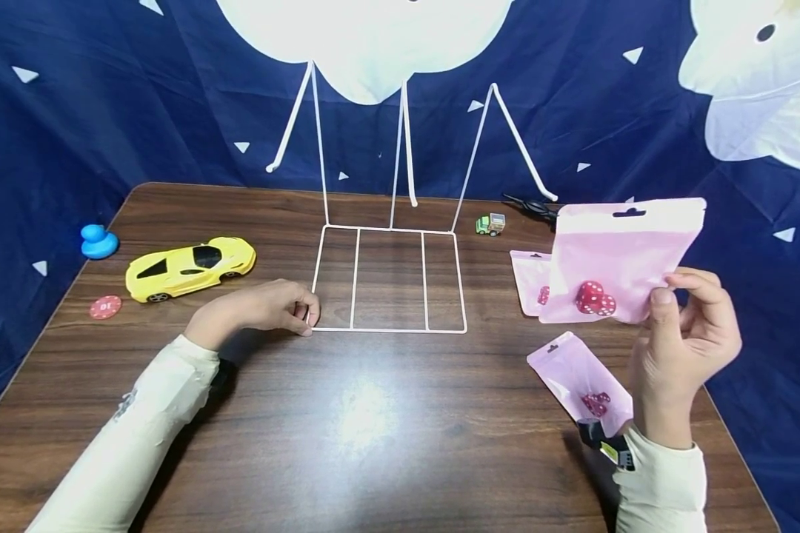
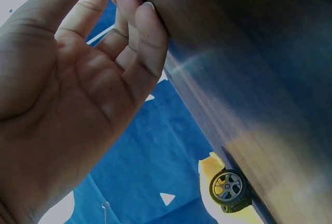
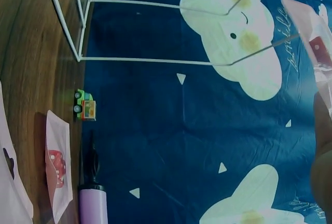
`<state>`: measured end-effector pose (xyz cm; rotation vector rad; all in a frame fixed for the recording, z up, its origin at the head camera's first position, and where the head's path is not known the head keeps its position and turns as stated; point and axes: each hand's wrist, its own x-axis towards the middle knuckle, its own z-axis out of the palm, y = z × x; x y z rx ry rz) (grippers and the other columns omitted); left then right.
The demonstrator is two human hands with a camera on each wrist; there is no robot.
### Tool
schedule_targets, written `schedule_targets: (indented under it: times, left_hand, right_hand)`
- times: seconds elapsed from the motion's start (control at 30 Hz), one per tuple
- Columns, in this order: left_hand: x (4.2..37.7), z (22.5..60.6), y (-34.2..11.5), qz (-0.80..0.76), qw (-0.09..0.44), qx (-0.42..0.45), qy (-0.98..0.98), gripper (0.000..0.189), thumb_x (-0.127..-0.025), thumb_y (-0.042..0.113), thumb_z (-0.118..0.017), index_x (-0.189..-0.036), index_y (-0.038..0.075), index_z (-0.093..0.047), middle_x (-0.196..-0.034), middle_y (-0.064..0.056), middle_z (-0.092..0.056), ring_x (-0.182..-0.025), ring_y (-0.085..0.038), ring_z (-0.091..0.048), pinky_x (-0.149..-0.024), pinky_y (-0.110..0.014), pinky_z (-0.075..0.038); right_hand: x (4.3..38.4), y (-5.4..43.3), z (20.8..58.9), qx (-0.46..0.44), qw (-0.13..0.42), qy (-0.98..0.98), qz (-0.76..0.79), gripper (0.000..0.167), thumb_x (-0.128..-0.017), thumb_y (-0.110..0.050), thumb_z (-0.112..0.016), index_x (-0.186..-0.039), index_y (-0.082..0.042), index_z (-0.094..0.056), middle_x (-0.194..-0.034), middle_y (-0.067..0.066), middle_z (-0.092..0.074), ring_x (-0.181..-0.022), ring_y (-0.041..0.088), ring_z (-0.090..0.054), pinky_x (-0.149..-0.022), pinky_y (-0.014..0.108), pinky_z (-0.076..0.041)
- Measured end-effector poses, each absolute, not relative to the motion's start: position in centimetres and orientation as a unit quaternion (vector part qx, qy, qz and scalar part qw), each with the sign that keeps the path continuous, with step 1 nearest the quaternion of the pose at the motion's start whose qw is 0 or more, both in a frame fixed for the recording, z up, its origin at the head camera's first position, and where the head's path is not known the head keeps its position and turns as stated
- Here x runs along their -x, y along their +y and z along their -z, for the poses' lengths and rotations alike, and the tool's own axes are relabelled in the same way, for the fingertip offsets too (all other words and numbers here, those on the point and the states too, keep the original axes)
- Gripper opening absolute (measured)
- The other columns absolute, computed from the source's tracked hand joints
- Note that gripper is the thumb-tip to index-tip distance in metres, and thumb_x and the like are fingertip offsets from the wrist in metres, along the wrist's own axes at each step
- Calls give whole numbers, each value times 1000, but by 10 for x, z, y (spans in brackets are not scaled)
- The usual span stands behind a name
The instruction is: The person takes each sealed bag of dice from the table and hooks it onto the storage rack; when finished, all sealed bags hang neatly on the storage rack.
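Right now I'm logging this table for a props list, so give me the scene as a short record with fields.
Right hand: holds up a pink pouch with red dice inside
Left hand: touches the near left corner of the white wire rack
Left of rack: yellow toy car, blue duck, red chip
Right of rack: small toy truck, black-tipped lilac cylinder
Near pouch: on the table by the right wrist
Far pouch: partly hidden by the raised one
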<state>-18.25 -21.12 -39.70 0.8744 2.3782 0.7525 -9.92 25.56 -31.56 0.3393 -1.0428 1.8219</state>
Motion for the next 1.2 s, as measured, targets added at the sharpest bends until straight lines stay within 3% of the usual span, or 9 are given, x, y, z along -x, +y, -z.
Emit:
schedule_targets:
  times: [0.4,0.63,0.87,1.2]
  left_hand:
    - [183,400,-212,-279,250,-316,872,20,-90,10,-85,-84,19,-68,-75,7,-56,-73,-12,-54,-69,-30,-44]
    - [182,400,-212,-285,251,-316,869,20,-90,9,-84,-84,18,-68,-75,7,-56,-72,-13,-54,-68,-30,-44]
    - [181,397,-211,-284,249,-312,872,20,-90,10,-85,-84,18,-68,-75,7,-55,-73,-13,-54,-69,-30,-44]
    - [182,397,-211,-275,250,-313,874,20,-91,11,-85,-84,19,-68,-76,7,-56,-73,-12,-54,-70,-31,-44]
  right_hand:
    - [101,241,321,-138,484,-423,-754,36,-75,11,-90,-89,26,-60,-90,23,-66,-91,27,-60,-74,25,-54]
    - [99,231,324,-145,468,-402,-774,30,-79,15,-83,-93,28,-59,-94,26,-64,-89,28,-61,-71,27,-60]
    - [95,217,319,-148,455,-377,-793,27,-79,19,-80,-92,28,-58,-93,24,-63,-76,23,-60,-64,23,-56]
    - [98,207,329,-165,443,-394,-788,25,-81,17,-80,-91,26,-60,-94,24,-65,-81,23,-63,-67,22,-56]
